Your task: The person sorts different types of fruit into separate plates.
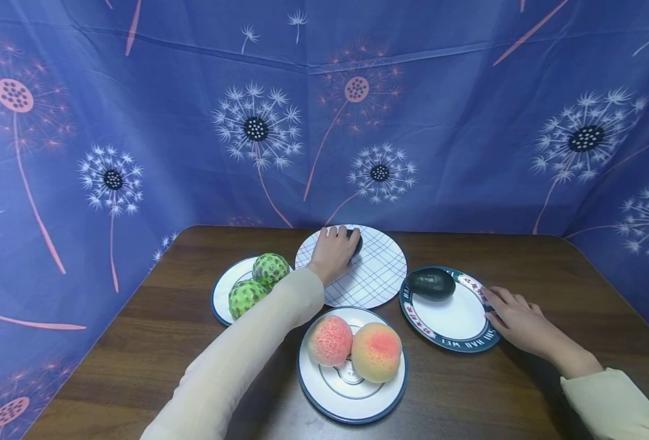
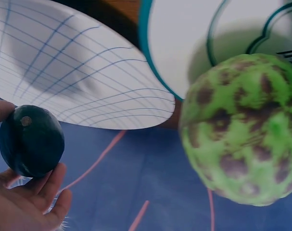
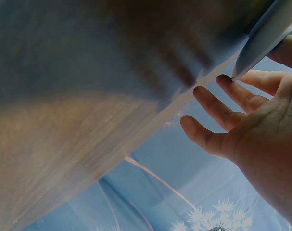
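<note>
My left hand [image 1: 332,253] holds a dark avocado [image 1: 355,240] over the far part of a white plate with blue checked lines [image 1: 382,263]. In the left wrist view, the avocado [image 2: 32,142] sits between thumb and fingers, its stem end showing. At the right, my right hand [image 1: 522,321] touches the rim of a green-bordered plate [image 1: 464,342]. Its thumb and index finger lie over that rim, with the other fingers spread outside it in the right wrist view. Another dark avocado [image 1: 431,283] lies on the left side of this plate.
Two peaches, one pinker [image 1: 330,340] and one yellower [image 1: 376,352], rest on a blue-rimmed plate [image 1: 349,408] in front. Two green, dark-spotted fruits [image 1: 247,297] occupy a plate [image 1: 222,299] at left, partly behind my left sleeve. A blue dandelion-print cloth [image 1: 445,122] hangs behind the wooden table [image 1: 137,348].
</note>
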